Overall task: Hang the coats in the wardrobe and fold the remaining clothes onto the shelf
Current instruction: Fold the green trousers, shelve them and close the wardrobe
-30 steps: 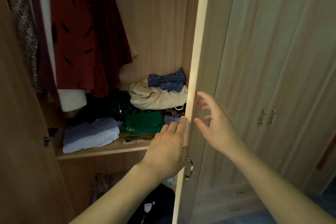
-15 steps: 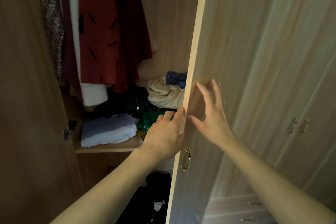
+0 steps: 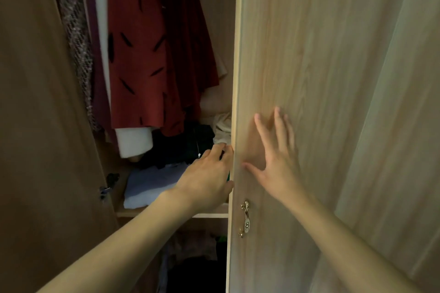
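Both hands meet the door (image 3: 309, 54): left hand (image 3: 207, 178) curls round its edge, right hand (image 3: 273, 159) presses flat, fingers spread.

Coats (image 3: 147, 54) hung above the shelf (image 3: 209, 215).
Folded clothes (image 3: 152, 183) lay on it, left of the door (image 3: 309, 78).

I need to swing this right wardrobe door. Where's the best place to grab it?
Take the brass pull handle on the door face, from the front. It stands proud near the free edge, below the right hand pressed flat and the left hand curled round that edge.
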Tool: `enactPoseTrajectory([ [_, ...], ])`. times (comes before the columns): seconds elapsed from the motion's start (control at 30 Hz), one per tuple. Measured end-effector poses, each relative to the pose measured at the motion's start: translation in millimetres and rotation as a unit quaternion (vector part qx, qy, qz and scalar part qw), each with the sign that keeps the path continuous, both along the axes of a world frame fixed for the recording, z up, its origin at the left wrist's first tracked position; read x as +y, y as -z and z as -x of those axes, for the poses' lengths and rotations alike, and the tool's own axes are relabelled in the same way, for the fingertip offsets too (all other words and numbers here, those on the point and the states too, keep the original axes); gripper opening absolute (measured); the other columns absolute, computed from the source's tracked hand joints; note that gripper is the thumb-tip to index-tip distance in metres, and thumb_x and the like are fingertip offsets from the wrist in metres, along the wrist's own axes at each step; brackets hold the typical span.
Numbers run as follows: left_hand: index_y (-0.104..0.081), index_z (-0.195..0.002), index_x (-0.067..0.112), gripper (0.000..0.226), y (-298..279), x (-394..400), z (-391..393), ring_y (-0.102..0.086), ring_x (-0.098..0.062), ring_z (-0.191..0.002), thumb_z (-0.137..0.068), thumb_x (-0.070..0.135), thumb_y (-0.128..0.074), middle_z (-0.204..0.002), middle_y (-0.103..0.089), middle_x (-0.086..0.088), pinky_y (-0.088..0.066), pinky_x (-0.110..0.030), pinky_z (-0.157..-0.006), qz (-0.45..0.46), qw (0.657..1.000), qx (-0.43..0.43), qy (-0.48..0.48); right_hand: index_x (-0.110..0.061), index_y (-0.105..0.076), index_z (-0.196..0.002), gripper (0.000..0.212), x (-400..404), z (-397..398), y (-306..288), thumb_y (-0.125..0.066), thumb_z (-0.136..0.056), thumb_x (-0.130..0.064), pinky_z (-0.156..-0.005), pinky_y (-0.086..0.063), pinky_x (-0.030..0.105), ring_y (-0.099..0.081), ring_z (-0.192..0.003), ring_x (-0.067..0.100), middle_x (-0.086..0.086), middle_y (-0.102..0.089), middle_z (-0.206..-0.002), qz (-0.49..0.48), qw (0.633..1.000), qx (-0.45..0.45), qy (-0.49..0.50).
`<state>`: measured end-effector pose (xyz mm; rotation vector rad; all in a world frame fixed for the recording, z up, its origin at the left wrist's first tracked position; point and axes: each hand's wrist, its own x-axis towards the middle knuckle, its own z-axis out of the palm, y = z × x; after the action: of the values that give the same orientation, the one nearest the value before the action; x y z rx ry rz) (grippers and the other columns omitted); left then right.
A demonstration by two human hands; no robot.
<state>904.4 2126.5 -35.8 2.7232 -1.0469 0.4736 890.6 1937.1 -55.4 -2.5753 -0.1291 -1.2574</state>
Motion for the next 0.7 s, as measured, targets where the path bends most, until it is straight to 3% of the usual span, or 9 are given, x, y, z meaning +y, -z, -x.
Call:
enactPoseTrajectory([
  [0.2, -0.005, -0.156, 0.020, 0.081, 9, 0, -28, -0.043, -0.025, -0.127, -0.095, 0.032, -0.057, -0.149, -0.029, -0.004, -0.049, -0.041, -0.098, 0.015, 0.999, 0.007, -0.029, -0.029, 0.001, -0.158, 0.123, -6, -25, 10, -0.086, -0.071, -0.032, -0.116, -0.018, 0.066, 0.013, -0.152, 0.033, 0.009, 0.017, -0.164, 0.038, 0.999, 0.017, 0.018],
  [0.47, 0.006, -0.157, 0.027, 0.089, 16, -4, -59, -0.052, -0.025, -0.108, -0.095, 0.032, -0.058, -0.136, -0.042, -0.005, -0.052, -0.042, -0.086, 0.044, 0.996, 0.050, -0.051, -0.032, 0.001, -0.158, 0.122, -4, -51, 11, -0.084, -0.070, -0.039, -0.112, -0.021, 0.071, 0.008, -0.152, 0.033, 0.008, 0.012, -0.166, 0.047, 0.996, 0.024, 0.069],
  [0.7, 0.012, -0.157, 0.027, 0.091, 17, -14, -71, -0.054, -0.027, -0.107, -0.096, 0.033, -0.056, -0.136, -0.043, -0.006, -0.052, -0.041, -0.084, 0.042, 0.993, 0.057, -0.093, -0.031, 0.001, -0.158, 0.119, -6, -72, 15, -0.081, -0.073, -0.044, -0.113, -0.021, 0.070, 0.007, -0.152, 0.034, 0.009, 0.011, -0.166, 0.060, 0.993, 0.032, 0.092],
])
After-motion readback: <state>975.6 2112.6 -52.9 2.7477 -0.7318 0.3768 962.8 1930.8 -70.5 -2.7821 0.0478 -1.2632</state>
